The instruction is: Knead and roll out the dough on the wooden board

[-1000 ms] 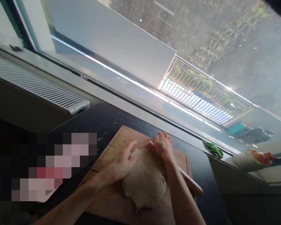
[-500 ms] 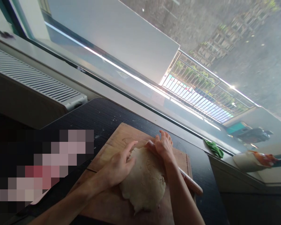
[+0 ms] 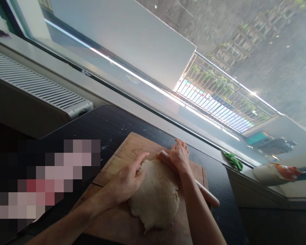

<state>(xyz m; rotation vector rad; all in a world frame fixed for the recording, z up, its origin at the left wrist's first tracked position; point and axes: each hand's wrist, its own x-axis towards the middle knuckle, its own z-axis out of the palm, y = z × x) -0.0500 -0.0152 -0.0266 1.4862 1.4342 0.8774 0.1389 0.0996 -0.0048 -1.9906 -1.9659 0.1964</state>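
A flattened sheet of dough [image 3: 154, 197] with ragged edges and a few cracks lies on a wooden board [image 3: 114, 161]. My left hand [image 3: 129, 177] is at the dough's left edge, thumb and fingers apart, seeming to touch the rim and gripping nothing. Across the right side of the board slants a wooden rolling pin [image 3: 207, 194]. My right hand [image 3: 180, 156] is over the pin's upper part, its fingers reaching over the far side. My right forearm hides the pin's middle and part of the dough's right edge.
Under the board stands a dark table [image 3: 112, 119], specked with white bits. Behind it run a windowsill [image 3: 153, 126] and a large window. A radiator [image 3: 40, 81] is at left. On the sill at right are a green cloth [image 3: 232, 160] and a pale container [image 3: 267, 175]. A blurred-out patch covers the lower left.
Both hands keep nearly the same places on the dough and the rolling pin. The whole view has shifted slightly, and the pin's lower end sits a little higher and further left.
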